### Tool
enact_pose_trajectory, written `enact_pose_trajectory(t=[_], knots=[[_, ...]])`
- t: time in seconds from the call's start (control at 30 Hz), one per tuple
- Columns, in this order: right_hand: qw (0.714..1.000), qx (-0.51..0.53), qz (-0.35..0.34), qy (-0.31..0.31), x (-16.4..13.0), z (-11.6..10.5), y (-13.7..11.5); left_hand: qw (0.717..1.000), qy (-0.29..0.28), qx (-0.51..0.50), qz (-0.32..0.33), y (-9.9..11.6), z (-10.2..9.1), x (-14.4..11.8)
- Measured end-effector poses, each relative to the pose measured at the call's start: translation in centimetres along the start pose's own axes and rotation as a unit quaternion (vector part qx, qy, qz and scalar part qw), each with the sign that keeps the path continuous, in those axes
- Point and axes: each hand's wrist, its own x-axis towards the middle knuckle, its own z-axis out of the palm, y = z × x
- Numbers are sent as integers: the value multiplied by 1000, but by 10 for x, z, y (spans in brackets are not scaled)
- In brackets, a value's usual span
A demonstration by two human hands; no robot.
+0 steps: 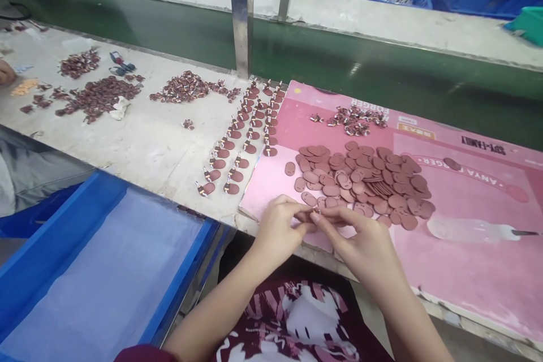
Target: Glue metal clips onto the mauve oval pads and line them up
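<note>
My left hand point(282, 227) and my right hand point(360, 235) meet fingertip to fingertip at the front edge of the pink board point(466, 271). Both are closed in a pinch around a tiny dark piece point(316, 212), mostly hidden by the fingers, so its kind cannot be made out. Just beyond them spreads a heap of flat brown oval pieces point(360, 175), some with small holes. Farther back on the board is a small pile of dark red-brown and white parts point(356, 120). To the left stand rows of small figures on oval bases point(250, 134).
A glue-like squeeze bottle point(470, 230) lies on the board at right. More piles of small brown parts point(104, 96) cover the white table point(169, 147) leftward. A metal post point(241, 17) rises behind. A blue crate point(93, 271) sits below left. Another person's hand point(6, 72) shows far left.
</note>
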Motion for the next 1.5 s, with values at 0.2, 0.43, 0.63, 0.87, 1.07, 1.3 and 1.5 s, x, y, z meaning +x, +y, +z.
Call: enact_pose_trajectory(t=[0.2,0.43,0.63,0.87,1.07,1.3,1.5], knots=[[1000,6,17,-24,0,-4,-2,1000,2,-27,-9,-1,-1,0],[1000,-11,18,-10,-1,-12,-6,994,-12,-106,-34,2,-5,0],[995,42,92,9,5,-26,4,984,-38,-169,-42,0,-10,1],[977,145,116,-107,18,-25,4,979,-53,-194,-33,1,-17,1],[946,217,138,-197,31,-23,-3,977,-61,-200,-34,2,-20,2],[944,225,164,-176,52,-11,-11,982,20,-169,-81,8,-35,-16],[960,179,127,-174,87,20,-35,995,67,-56,-56,12,-49,-42]])
